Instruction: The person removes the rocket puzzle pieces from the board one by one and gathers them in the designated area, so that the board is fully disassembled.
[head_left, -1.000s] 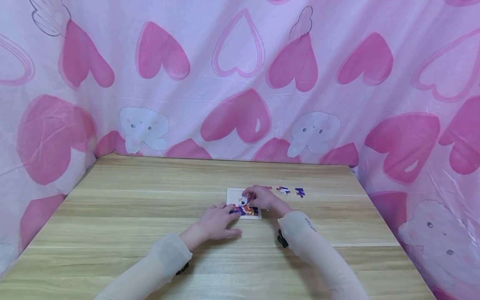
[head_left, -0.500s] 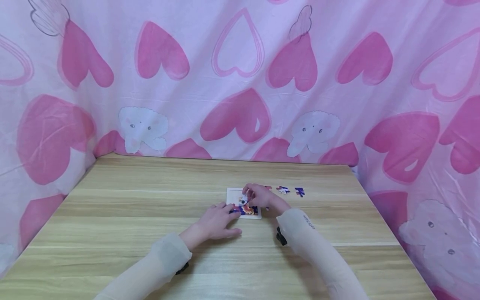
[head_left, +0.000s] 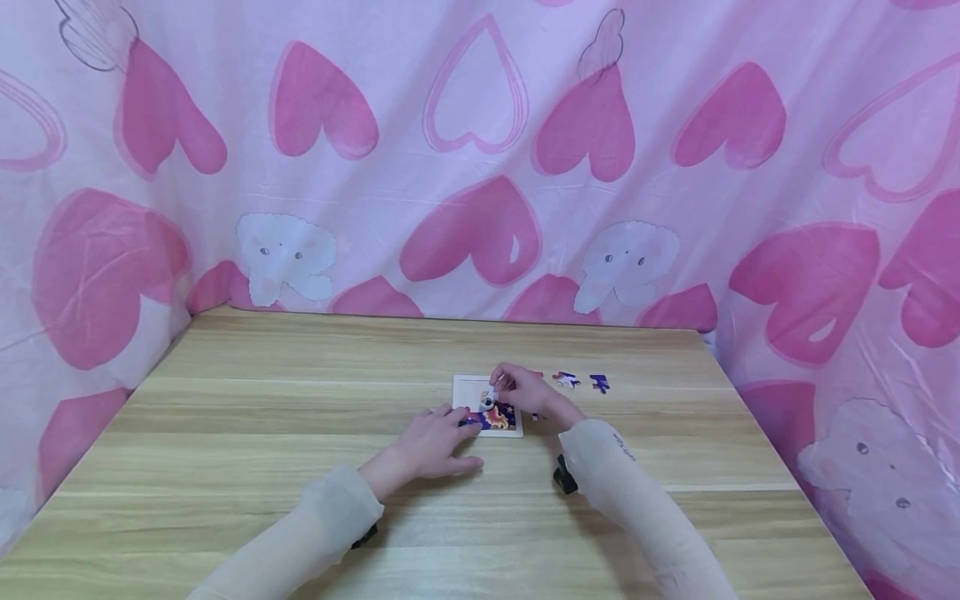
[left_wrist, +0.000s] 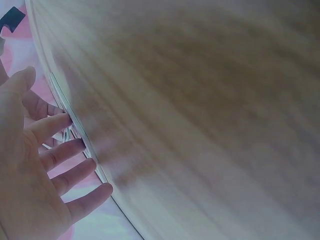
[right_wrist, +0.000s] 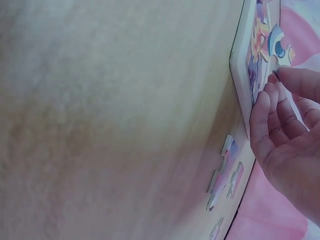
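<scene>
A small white-framed puzzle board (head_left: 459,382) lies at mid-table, its near part filled with a purple and orange picture. My left hand (head_left: 431,443) rests fingers spread on its near left edge; in the left wrist view the fingers (left_wrist: 75,148) touch the board's side. Over the board, my right hand (head_left: 525,392) pinches a puzzle piece with a printed eye (head_left: 488,401) between thumb and index finger. The right wrist view shows this eye piece (right_wrist: 277,42) against the picture, its near end partly covered by the fingertips. How far it is seated I cannot tell.
Loose puzzle pieces lie right of the board: a white and purple piece (head_left: 567,380), a dark purple piece (head_left: 599,384), and others partly behind the right hand, such as a pinkish piece (right_wrist: 222,170). A pink heart-print curtain (head_left: 465,242) surrounds the wooden table (head_left: 300,358).
My right hand has shifted slightly away and to the right, turning a little with the eye piece. The left hand stays in place on the board.
</scene>
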